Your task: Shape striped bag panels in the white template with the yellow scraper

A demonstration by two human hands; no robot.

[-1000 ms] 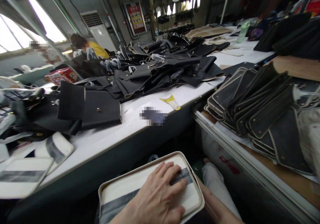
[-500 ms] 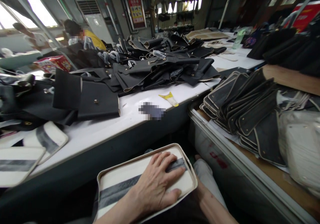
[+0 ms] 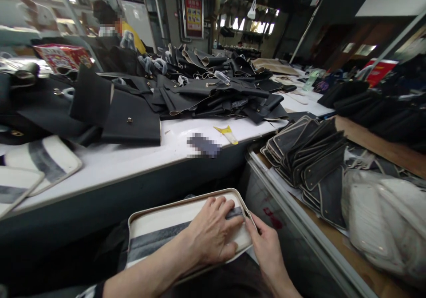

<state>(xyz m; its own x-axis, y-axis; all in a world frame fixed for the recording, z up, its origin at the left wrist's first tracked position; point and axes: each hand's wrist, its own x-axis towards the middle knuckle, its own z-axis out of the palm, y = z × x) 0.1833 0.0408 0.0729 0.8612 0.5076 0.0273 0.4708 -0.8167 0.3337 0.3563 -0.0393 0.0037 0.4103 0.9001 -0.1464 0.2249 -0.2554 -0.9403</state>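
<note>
A cream, round-cornered bag panel (image 3: 156, 222) with a raised edge strip and a dark grey band lies low in front of me, tilted. My left hand (image 3: 214, 229) rests on its inner face near the right end, fingers spread and the thumb apart. At the panel's right short side, my right hand (image 3: 266, 242) pinches the upright edge strip, thumb on the inner side and fingers outside. The panel's lower edge is partly hidden by my left forearm.
Across the white table (image 3: 173, 149) lies a heap of black bag pieces (image 3: 213, 91). Nearer are a yellow-and-white cut piece (image 3: 228, 134) and two cream panels (image 3: 49, 160) at left. To the right, a bin (image 3: 293, 236) carries stacked dark panels (image 3: 306, 151) and plastic-wrapped ones (image 3: 382, 222). Two people are behind.
My right hand has come up from beneath the panel to grip its right edge. My left hand stays on the panel with little shift. The camera view has turned slightly.
</note>
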